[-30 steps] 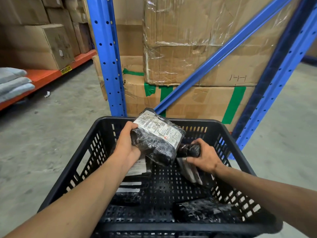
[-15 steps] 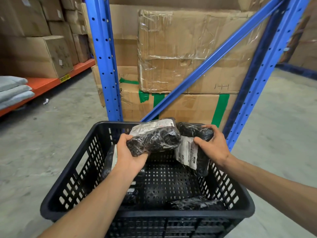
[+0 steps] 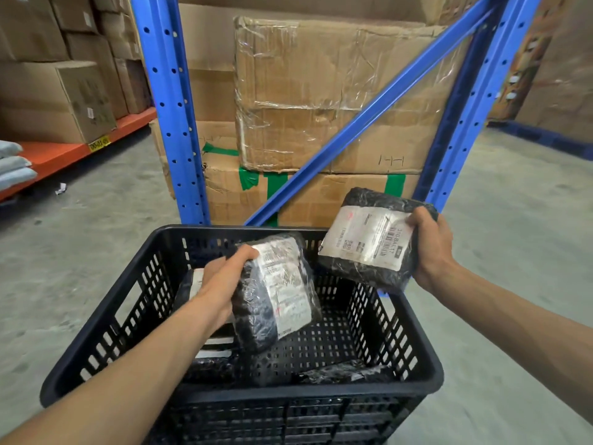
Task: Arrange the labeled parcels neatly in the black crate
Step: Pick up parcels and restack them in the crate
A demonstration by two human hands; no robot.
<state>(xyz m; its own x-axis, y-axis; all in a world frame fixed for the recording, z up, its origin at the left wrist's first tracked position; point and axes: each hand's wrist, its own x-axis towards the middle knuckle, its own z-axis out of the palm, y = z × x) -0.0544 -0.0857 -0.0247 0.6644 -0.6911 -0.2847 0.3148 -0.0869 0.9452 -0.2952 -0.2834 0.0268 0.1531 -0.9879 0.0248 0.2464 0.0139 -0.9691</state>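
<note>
A black slotted crate (image 3: pixel 134 293) stands on the floor in front of me. My left hand (image 3: pixel 221 281) grips a black plastic-wrapped parcel with a white label (image 3: pixel 276 293), held upright inside the crate above its floor. My right hand (image 3: pixel 430 248) holds a second black labeled parcel (image 3: pixel 365 242) up over the crate's far right corner, label facing me. Another labeled parcel (image 3: pixel 211 351) lies on the crate floor at the left, partly hidden by my left arm. A further black parcel (image 3: pixel 343 372) lies at the near right of the crate floor.
A blue steel rack upright (image 3: pixel 167 107) and diagonal brace (image 3: pixel 369 114) stand just behind the crate, with taped cardboard boxes (image 3: pixel 321 91) stacked behind them. An orange shelf (image 3: pixel 64 152) with boxes and grey bags runs along the left. Concrete floor (image 3: pixel 80 239) surrounds the crate.
My right hand lifted its parcel up and to the right, out over the crate's rim, and turned its label toward me. My left hand rotated its parcel upright and lowered it in the crate.
</note>
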